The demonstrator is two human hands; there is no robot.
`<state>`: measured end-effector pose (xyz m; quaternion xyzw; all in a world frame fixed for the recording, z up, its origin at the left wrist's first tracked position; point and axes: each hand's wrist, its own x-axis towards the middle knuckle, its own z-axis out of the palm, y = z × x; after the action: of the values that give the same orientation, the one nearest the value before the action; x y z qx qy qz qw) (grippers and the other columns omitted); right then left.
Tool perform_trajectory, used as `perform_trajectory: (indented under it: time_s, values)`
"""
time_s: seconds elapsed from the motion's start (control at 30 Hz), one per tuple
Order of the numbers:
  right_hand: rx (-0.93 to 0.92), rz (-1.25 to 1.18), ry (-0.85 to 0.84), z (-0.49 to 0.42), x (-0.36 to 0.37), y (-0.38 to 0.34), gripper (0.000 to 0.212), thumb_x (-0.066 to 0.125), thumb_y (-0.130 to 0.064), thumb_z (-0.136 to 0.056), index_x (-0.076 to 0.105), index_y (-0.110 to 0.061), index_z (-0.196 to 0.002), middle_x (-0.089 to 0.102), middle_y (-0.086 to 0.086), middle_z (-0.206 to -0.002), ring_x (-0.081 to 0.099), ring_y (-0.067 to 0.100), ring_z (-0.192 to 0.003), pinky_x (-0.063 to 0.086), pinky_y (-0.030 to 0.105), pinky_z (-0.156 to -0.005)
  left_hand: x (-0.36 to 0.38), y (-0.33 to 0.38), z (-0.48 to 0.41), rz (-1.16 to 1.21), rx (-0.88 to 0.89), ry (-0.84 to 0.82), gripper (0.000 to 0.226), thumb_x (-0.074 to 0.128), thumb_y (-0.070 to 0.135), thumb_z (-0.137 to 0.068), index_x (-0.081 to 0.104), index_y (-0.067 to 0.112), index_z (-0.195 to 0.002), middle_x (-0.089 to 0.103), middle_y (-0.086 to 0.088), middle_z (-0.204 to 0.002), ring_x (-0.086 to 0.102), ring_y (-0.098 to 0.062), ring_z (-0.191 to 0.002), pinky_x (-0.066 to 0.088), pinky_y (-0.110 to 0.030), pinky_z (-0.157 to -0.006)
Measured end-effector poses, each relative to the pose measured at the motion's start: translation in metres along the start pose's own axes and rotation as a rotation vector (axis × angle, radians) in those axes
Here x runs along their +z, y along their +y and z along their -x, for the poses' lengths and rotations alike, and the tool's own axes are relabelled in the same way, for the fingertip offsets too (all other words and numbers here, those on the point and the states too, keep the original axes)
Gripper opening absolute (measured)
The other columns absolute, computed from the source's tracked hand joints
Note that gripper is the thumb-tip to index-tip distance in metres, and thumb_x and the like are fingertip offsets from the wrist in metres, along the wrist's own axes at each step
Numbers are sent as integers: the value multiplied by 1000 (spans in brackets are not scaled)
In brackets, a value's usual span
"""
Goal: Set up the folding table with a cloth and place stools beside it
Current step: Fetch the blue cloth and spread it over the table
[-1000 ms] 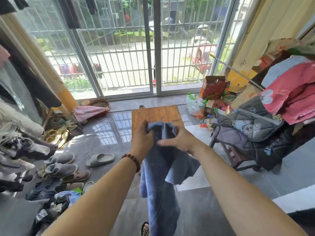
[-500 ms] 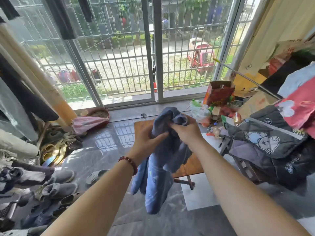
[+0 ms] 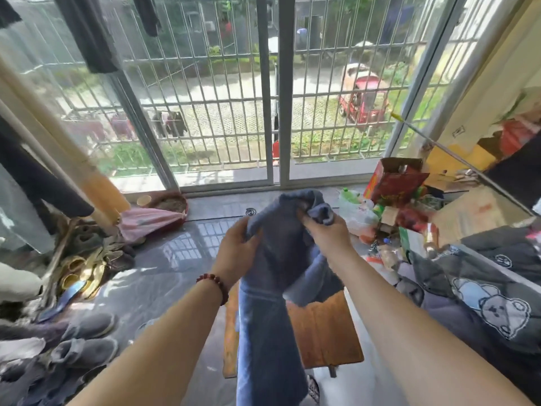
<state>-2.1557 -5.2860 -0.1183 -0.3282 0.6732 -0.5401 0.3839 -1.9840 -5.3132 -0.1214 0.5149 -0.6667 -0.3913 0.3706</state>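
Note:
A blue-grey cloth (image 3: 272, 294) hangs bunched in front of me, its long end trailing down past the bottom of the view. My left hand (image 3: 235, 253), with a red bead bracelet at the wrist, grips its upper left part. My right hand (image 3: 328, 235) pinches a fold near its top right. Beneath the cloth stands the small wooden folding table (image 3: 325, 326), its brown slatted top partly hidden by the fabric and my arms. No stool can be made out.
Shoes and slippers (image 3: 85, 344) lie heaped at the left. A pink bag and basin (image 3: 159, 213) sit by the barred sliding window (image 3: 275, 92). Boxes and bags (image 3: 395, 200) clutter the right, beside dark bear-print bedding (image 3: 494, 297). Grey tile floor (image 3: 164, 273) lies between.
Both hands have lifted the cloth higher and worked along its top edge. My view has come closer, so the table now sits lower, under the hanging cloth.

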Motion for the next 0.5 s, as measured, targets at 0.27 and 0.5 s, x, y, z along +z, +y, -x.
perform_trajectory:
  time_s: [0.27, 0.5]
  values:
    - [174, 220, -238, -76, 5, 10, 28, 82, -38, -68, 60, -23, -78, 68, -3, -83, 65, 16, -83, 51, 24, -73, 31, -14, -78, -53, -142, 1, 12, 52, 18, -93, 50, 9, -86, 52, -3, -73, 46, -14, -67, 41, -28, -63]
    - [89, 416, -421, -105, 30, 1, 27, 82, -26, -71, 57, -24, -83, 58, -12, -77, 53, -1, -69, 42, 6, -56, 19, -19, -118, -116, -135, -112, 15, 53, 19, -93, 44, 31, -91, 48, 12, -63, 46, -6, -57, 38, -23, -55]
